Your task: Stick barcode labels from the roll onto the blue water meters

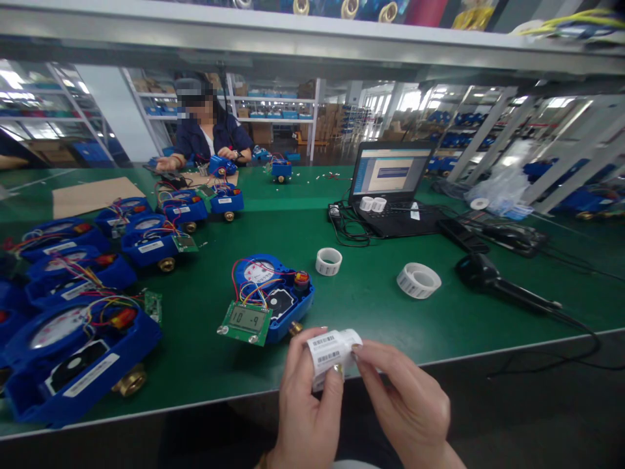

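Note:
My left hand is wrapped round a roll of white barcode labels, thumb pressed on its face. At the roll's right edge, my right hand pinches the end of the label strip between thumb and fingertips. Just beyond my left hand sits a blue water meter with its cover off. A green circuit board hangs on wires at its near left side, its display lit with digits. Two more label rolls, a smaller one and a larger one, rest on the green table.
Several opened blue meters crowd the table's left side. A laptop stands at the back with two small rolls on it. A barcode scanner lies at right. Across the table, a co-worker handles a meter. A shelf spans overhead.

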Demonstrator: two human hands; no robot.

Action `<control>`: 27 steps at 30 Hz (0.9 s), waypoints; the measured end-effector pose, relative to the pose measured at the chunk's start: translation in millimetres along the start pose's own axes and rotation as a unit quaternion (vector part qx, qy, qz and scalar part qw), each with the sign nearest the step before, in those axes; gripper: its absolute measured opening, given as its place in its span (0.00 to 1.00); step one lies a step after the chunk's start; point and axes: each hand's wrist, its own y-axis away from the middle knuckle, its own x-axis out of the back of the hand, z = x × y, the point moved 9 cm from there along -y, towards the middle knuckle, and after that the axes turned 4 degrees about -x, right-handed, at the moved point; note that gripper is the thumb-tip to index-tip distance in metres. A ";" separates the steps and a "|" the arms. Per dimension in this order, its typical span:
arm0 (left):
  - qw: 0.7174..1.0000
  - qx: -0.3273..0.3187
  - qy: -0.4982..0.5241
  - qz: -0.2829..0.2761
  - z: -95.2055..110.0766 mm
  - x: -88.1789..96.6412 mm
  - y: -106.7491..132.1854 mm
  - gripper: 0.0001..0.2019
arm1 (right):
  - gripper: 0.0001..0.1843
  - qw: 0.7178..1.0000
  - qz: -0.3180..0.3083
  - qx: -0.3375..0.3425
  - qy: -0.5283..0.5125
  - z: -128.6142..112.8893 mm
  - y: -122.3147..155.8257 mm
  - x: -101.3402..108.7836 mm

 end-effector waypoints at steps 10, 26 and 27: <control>1.000 0.003 -0.008 0.017 -3.4 7.6 -0.5 0.13 | 0.06 0.988 -0.036 -0.130 -0.070 23.6 -8.6 -8.4; 1.000 0.009 0.005 0.008 -5.6 1.1 0.8 0.14 | 0.05 0.993 -0.015 -0.116 -0.018 30.0 -1.1 -7.8; 1.000 0.014 0.009 0.009 -6.7 0.6 1.1 0.14 | 0.05 0.995 -0.005 -0.104 -0.011 29.3 1.1 -7.1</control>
